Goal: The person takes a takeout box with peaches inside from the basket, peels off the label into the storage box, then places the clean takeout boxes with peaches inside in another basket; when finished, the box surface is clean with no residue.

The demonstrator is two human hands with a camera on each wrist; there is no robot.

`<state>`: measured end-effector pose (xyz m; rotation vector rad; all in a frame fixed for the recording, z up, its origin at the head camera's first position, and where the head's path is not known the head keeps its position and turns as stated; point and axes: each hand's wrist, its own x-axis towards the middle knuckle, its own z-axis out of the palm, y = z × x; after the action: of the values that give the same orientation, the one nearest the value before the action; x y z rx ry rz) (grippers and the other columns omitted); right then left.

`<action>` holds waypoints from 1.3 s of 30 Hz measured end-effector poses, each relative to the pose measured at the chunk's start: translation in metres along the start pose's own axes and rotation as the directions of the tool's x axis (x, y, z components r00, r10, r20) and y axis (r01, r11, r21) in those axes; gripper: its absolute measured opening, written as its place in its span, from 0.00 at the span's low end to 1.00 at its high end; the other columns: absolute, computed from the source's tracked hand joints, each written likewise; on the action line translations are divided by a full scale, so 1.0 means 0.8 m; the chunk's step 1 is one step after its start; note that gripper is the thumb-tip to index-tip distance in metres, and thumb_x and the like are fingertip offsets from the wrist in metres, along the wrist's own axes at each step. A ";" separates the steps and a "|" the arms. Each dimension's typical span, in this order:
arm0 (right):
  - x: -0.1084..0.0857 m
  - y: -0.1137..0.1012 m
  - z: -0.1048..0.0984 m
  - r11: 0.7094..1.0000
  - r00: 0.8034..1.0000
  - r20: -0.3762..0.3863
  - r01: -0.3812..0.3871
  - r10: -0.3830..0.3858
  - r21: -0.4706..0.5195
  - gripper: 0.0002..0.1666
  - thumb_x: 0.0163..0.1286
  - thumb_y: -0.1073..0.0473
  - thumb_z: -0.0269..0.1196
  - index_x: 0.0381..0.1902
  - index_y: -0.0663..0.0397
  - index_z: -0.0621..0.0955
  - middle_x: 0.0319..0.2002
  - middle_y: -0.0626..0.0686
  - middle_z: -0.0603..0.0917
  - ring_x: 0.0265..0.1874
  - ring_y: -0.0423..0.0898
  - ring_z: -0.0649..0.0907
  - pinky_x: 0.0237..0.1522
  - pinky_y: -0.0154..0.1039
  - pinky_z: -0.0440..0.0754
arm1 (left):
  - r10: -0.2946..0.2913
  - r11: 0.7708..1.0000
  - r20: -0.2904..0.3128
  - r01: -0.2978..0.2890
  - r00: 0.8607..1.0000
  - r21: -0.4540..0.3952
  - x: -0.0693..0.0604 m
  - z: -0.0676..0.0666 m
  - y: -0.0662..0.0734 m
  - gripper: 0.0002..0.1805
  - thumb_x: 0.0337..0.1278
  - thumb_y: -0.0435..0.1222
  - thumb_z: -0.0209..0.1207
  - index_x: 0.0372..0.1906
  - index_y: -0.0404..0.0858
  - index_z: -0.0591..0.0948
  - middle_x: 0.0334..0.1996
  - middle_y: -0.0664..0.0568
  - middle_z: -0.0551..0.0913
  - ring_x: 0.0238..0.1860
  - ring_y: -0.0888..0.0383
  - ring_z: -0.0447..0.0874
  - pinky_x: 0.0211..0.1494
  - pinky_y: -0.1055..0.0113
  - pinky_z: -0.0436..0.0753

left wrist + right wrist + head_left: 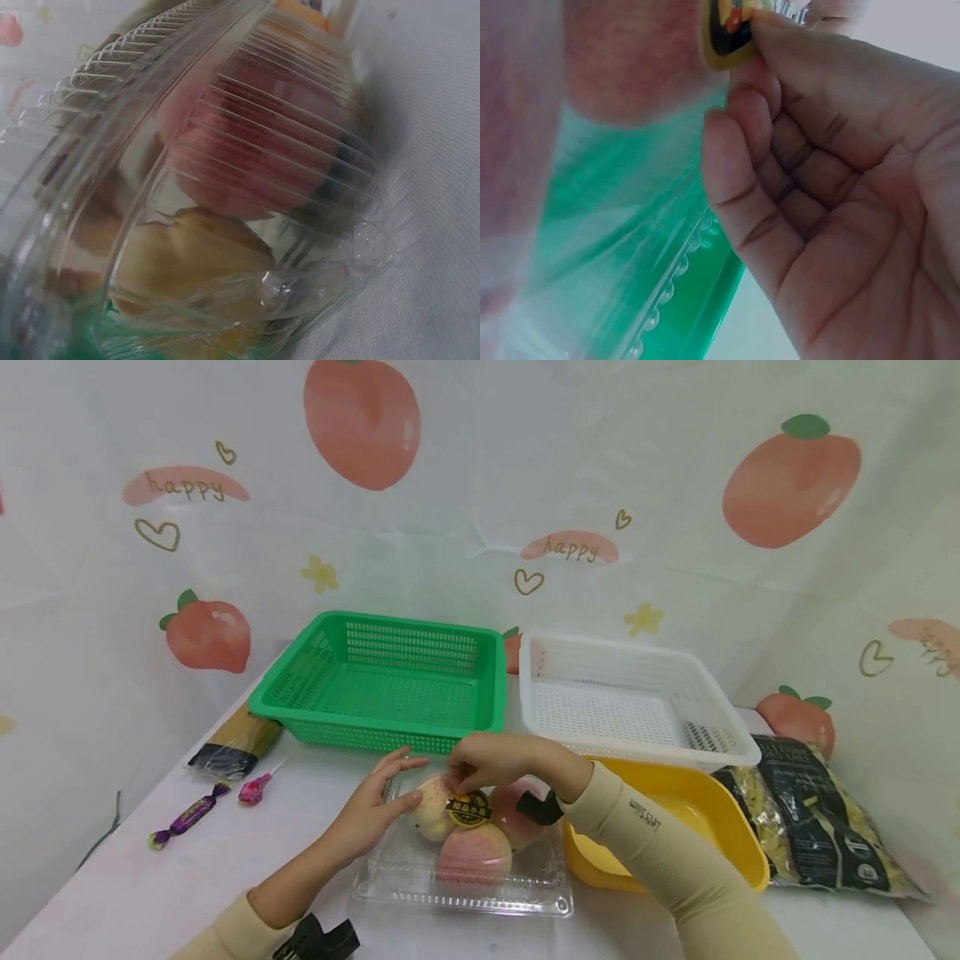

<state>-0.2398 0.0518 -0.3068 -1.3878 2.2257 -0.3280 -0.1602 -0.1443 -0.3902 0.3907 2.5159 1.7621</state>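
Note:
A clear plastic clamshell box (pixel 390 870) stands on the white table with three peaches (pixel 474 857) inside. On its lid is a round black-and-gold sticker (pixel 470 811). My right hand (pixel 491 762) pinches the edge of this sticker between thumb and finger, as the right wrist view shows. My left hand (pixel 367 814) lies at the box's left side, fingers extended and touching the lid. Seen from the left wrist, the peaches (pixel 255 142) show through the ribbed plastic wall; that hand is out of that view.
Behind the box sit a green basket (pixel 397 737) and a white basket (pixel 637 749). A yellow basin (pixel 720 827) is close on the right, beside a black pasta bag (pixel 813 818). At left lie a packet (pixel 236 742), a purple-wrapped candy (pixel 191 815) and a pink lollipop (pixel 254 789).

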 end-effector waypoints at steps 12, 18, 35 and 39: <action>-0.004 0.000 -0.002 0.999 0.999 0.002 0.041 -0.042 0.022 0.04 0.65 0.64 0.60 0.31 0.59 0.79 0.27 0.49 0.81 0.25 0.31 0.74 0.32 0.23 0.75 | 0.005 1.000 -0.004 -0.005 1.000 0.006 -0.003 -0.001 0.003 0.23 0.61 0.36 0.56 0.61 0.37 0.71 0.72 0.39 0.51 0.72 0.36 0.42 0.68 0.34 0.49; -0.008 -0.002 0.000 0.995 0.999 -0.027 0.024 -0.022 0.094 0.02 0.62 0.66 0.63 0.31 0.61 0.80 0.28 0.50 0.82 0.27 0.32 0.76 0.33 0.24 0.77 | 0.007 1.000 0.001 -0.007 1.000 0.002 -0.004 -0.002 0.004 0.23 0.61 0.36 0.56 0.61 0.37 0.71 0.72 0.39 0.51 0.72 0.36 0.42 0.68 0.34 0.48; -0.014 0.006 0.002 0.999 0.999 -0.026 0.032 -0.032 0.000 0.06 0.63 0.62 0.62 0.27 0.56 0.77 0.22 0.44 0.76 0.22 0.32 0.70 0.27 0.24 0.70 | -0.008 1.000 0.007 0.008 1.000 -0.001 -0.002 -0.001 0.002 0.23 0.61 0.37 0.56 0.61 0.38 0.71 0.72 0.40 0.51 0.73 0.37 0.42 0.68 0.34 0.48; -0.014 0.008 0.002 0.999 0.999 -0.021 0.049 -0.048 0.004 0.06 0.64 0.62 0.61 0.28 0.56 0.76 0.24 0.45 0.77 0.24 0.31 0.71 0.29 0.24 0.72 | -0.004 1.000 0.005 0.004 1.000 0.004 -0.001 -0.001 0.002 0.23 0.61 0.37 0.56 0.61 0.38 0.71 0.72 0.39 0.51 0.73 0.37 0.42 0.68 0.34 0.48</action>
<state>-0.2399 0.0648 -0.3081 -1.4442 2.2095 -0.3660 -0.1590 -0.1447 -0.3884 0.3897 2.5162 1.7528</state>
